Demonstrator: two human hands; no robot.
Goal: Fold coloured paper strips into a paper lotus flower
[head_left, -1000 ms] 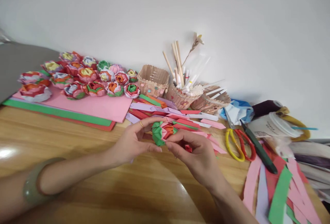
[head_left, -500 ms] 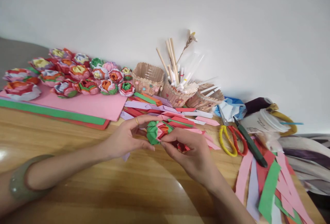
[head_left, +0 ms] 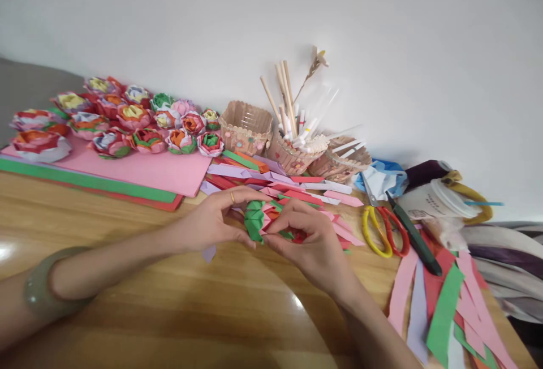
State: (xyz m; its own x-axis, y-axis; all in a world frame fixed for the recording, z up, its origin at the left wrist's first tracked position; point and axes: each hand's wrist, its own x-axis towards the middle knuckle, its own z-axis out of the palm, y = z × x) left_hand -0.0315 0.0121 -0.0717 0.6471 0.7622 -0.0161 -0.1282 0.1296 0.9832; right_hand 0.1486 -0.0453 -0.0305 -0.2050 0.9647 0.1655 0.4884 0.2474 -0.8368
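Note:
A small folded paper flower point(head_left: 254, 222), green outside with pink and orange petals within, is held between my two hands above the wooden table. My left hand point(head_left: 216, 219) grips its left side, thumb below and fingers above. With thumb and forefinger pinched, my right hand point(head_left: 311, 244) holds the flower's right edge and partly hides it. Just behind the hands lies a heap of folded paper strips point(head_left: 271, 176) in pink, red, lilac, green and white.
Finished paper flowers point(head_left: 133, 117) stand on stacked coloured sheets point(head_left: 178, 174) at left. Behind are decorated baskets point(head_left: 246, 131), one with sticks and pens. To the right lie scissors point(head_left: 377, 227), a dark green cutter point(head_left: 418, 239), a lidded cup point(head_left: 436, 199) and loose paper strips point(head_left: 445, 312).
The flower has turned slightly, showing more of its green side and less orange. My right fingers have curled further over it. The whole view has shifted a little.

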